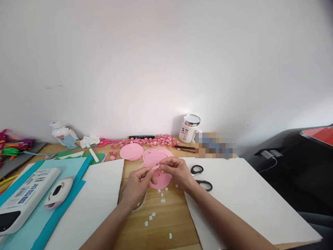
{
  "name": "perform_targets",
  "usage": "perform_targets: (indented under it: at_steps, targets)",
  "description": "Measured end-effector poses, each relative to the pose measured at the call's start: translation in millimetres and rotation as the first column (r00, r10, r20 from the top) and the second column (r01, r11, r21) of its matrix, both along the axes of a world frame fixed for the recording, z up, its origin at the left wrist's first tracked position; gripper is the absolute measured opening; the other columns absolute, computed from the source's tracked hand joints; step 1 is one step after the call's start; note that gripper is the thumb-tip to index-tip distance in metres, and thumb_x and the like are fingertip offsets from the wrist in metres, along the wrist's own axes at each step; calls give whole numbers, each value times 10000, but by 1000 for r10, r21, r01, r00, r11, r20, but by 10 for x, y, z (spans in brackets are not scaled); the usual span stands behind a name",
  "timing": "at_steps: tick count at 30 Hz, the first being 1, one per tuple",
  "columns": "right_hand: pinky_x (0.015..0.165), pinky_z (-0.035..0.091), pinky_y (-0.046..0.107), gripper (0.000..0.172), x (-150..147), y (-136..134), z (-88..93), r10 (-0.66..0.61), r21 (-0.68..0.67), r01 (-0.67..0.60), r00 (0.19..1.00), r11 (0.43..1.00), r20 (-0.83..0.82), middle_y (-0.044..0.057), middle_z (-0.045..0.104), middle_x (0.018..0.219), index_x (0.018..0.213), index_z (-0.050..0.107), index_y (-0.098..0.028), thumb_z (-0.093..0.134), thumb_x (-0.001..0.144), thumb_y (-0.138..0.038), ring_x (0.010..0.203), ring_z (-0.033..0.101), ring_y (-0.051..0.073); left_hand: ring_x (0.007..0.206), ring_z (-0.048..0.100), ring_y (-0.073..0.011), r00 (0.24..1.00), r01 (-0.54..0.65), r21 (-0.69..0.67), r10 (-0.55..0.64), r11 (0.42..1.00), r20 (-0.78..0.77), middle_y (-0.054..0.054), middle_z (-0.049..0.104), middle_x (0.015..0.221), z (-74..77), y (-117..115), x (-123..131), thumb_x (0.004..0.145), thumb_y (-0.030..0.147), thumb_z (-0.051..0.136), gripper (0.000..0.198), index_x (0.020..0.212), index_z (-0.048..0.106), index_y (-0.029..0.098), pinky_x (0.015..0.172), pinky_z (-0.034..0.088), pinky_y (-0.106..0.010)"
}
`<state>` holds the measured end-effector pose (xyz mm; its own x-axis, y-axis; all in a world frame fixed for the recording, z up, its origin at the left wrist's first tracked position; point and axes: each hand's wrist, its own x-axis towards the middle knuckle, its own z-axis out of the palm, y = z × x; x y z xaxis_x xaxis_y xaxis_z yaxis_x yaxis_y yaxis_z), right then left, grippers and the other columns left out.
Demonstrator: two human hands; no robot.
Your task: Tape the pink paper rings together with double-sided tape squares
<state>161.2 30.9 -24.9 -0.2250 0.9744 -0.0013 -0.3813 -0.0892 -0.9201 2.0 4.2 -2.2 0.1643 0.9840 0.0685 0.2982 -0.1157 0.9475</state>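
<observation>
Beside right hand [176, 171]: black scissors [201, 177].

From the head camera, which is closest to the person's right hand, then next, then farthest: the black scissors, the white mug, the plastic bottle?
1. black scissors, just right of the right hand.
2. white mug, behind it by the wall.
3. plastic bottle, far left by the wall.

Home craft desk [166, 215], paper discs [131, 151], scissors [201, 176]
</observation>
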Motion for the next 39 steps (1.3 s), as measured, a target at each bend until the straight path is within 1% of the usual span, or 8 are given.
perform_targets:
  at_steps: [9,17,20,24,28,32,35,39]
  targets:
    - [558,440,223,147,-1,-4,23,-21,6,20,1000,1000,18,-14,627,548,632,662,-155,750,550,-238,517,543,84,545,506,-124,999,37,-9,-37,999,27,-5,568,547,46,-17,8,774,373,483,322,558,573,153,561,407,-224]
    - [666,461,254,221,4,-1,6,24,-40,-25,1000,999,-11,36,682,718,766,689,-163,734,578,-268,647,598,119,469,462,-87,992,-24,-80,33,997,119,20,548,538,68,-5,-9,745,367,539,263,618,608,147,479,385,-189]
    - [644,464,251,219,7,0,19,-5,-54,3,1000,999,-27,26,674,680,746,679,-160,744,562,-261,605,590,110,465,467,-84,990,-19,-94,32,995,135,19,537,534,74,-11,-2,745,371,540,284,583,585,141,467,395,-182]
    - [572,449,211,178,3,-3,41,-33,-48,31,999,998,-27,-11,635,586,673,657,-155,753,549,-239,534,551,80,419,444,-73,981,5,-155,25,988,194,19,513,545,60,-16,6,743,386,530,310,564,552,135,388,378,-174]
    - [536,441,203,164,-2,6,31,-49,-53,47,998,997,-27,-23,609,531,627,651,-153,757,544,-247,495,526,71,443,455,-77,977,-8,-139,37,990,208,18,521,566,54,-15,3,739,380,538,282,609,575,132,406,406,-178]
    - [622,468,226,173,3,18,14,-79,-68,75,995,995,-55,3,647,634,653,674,-157,755,547,-268,583,568,93,482,464,-84,974,-18,-127,46,992,221,17,516,576,71,-17,-1,736,375,547,278,602,573,132,435,424,-176]
    - [695,471,243,203,7,13,22,-39,-86,33,997,996,-69,28,669,728,726,686,-158,737,576,-286,663,595,114,471,463,-87,971,-16,-142,49,990,235,9,520,589,63,-13,-9,739,391,537,291,604,566,134,407,416,-177]
    - [686,471,240,223,14,11,20,-21,-94,13,996,995,-83,33,676,707,750,678,-151,744,569,-264,651,607,114,468,471,-93,970,-8,-154,45,988,240,4,527,598,34,-6,-22,737,395,539,291,611,566,134,387,415,-181]
